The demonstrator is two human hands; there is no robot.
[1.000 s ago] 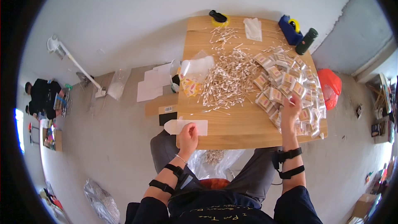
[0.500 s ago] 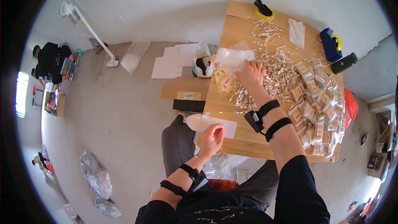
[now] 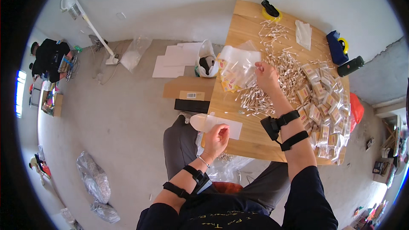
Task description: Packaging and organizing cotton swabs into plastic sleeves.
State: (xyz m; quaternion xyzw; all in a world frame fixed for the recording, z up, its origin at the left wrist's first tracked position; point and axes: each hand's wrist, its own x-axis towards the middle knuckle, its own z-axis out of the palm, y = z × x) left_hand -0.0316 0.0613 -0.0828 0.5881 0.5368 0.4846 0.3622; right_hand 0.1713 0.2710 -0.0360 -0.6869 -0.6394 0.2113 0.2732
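My right hand [image 3: 267, 76] is closed in a pinch at the edge of a clear plastic bag [image 3: 243, 69], beside a stack of translucent bags [image 3: 234, 54]. Yellow-and-white printed cards [image 3: 228, 83] lie partly under the bag. A big heap of loose cotton swabs [image 3: 281, 79] spreads right beside that hand. Near the table's front left corner, my left hand [image 3: 216, 139] has curled fingers over a white card [image 3: 233, 128]; whether anything is between them is hidden. A pale rounded piece [image 3: 198, 122] sticks out past the table edge at the card's left.
Filled small swab packets [image 3: 326, 115] are piled on the right of the wooden table [image 3: 247, 17]. A blue tape dispenser [image 3: 336, 47], dark green cylinder [image 3: 351, 66] and yellow tape roll [image 3: 272, 12] stand at the back. Cardboard [image 3: 187, 87] and a white bag [image 3: 206, 59] are left.
My right hand has gone from lying spread over the bag stack to a pinch, drawing a clear bag toward the right and nearer. My left hand stays almost in place.
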